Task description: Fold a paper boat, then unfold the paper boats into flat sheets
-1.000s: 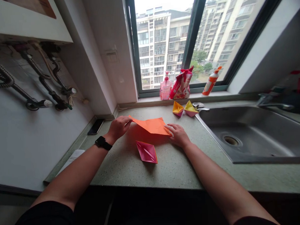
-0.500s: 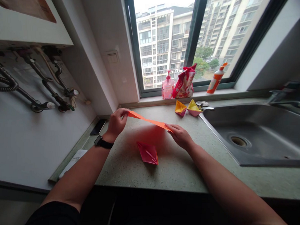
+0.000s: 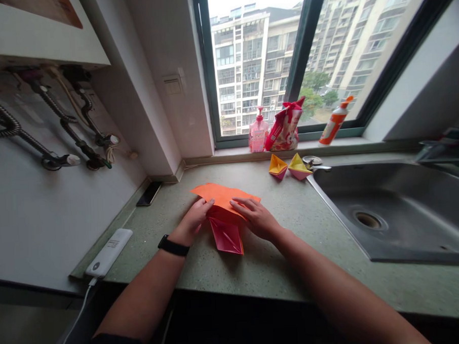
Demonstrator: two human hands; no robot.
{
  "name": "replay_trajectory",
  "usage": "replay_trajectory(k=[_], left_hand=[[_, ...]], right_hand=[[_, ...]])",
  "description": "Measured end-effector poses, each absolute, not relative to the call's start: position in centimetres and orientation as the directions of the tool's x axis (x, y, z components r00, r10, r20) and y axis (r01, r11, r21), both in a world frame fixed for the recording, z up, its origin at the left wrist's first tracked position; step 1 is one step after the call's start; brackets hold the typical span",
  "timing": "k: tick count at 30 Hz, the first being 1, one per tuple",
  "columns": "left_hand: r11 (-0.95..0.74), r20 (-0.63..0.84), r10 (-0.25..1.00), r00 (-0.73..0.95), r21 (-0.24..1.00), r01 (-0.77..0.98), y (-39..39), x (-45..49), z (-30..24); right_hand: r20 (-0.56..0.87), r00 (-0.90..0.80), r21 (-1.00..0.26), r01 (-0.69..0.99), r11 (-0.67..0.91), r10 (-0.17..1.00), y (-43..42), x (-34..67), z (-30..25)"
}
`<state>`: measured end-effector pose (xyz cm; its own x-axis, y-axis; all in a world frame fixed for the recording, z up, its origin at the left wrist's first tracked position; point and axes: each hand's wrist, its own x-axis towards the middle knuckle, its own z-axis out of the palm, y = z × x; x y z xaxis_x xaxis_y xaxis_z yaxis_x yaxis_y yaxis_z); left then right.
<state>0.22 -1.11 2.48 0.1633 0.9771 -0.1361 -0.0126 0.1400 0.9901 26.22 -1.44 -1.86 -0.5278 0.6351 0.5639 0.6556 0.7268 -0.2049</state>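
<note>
Your left hand point(image 3: 196, 216) pinches the orange sheet point(image 3: 223, 193), right hand point(image 3: 260, 219) atop, grip unclear; pressing could dent pink origami point(image 3: 227, 237) at its near edge.

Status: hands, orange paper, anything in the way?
Left hand holding near edge of orange paper; right hand fingers over top. Orange paper bent. Pink folded paper close on near side, possibly in the way.

Orange paper sheet point(image 3: 218, 191), plain, thin, matte. Not flat: surface bowed, near edge raised, shaded underside showing. Lies wider than deep, crosswise over tabletop point(image 3: 289, 245), just beyond the pink folded paper point(image 3: 227, 237), near edge overlapping its top in view. Contact with tabletop unclear. Held at near edge by hands point(image 3: 196, 215).
</note>
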Motion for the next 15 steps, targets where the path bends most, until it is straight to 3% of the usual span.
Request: replay_trajectory(k=[8, 15], left_hand=[[0.146, -0.151, 0.981, 0.121, 0.988, 0.044, 1.8, -0.2, 2.1], [0.056, -0.06, 0.997, 0.058, 0.997, 0.056, 2.2, -0.9, 2.4]], right_hand=[[0.518, -0.592, -0.161, 0.641, 0.75, 0.617, -1.7, 26.7, -1.4], [0.562, -0.582, -0.198, 0.595, 0.779, 0.587, -1.6, 26.9, -0.9]])
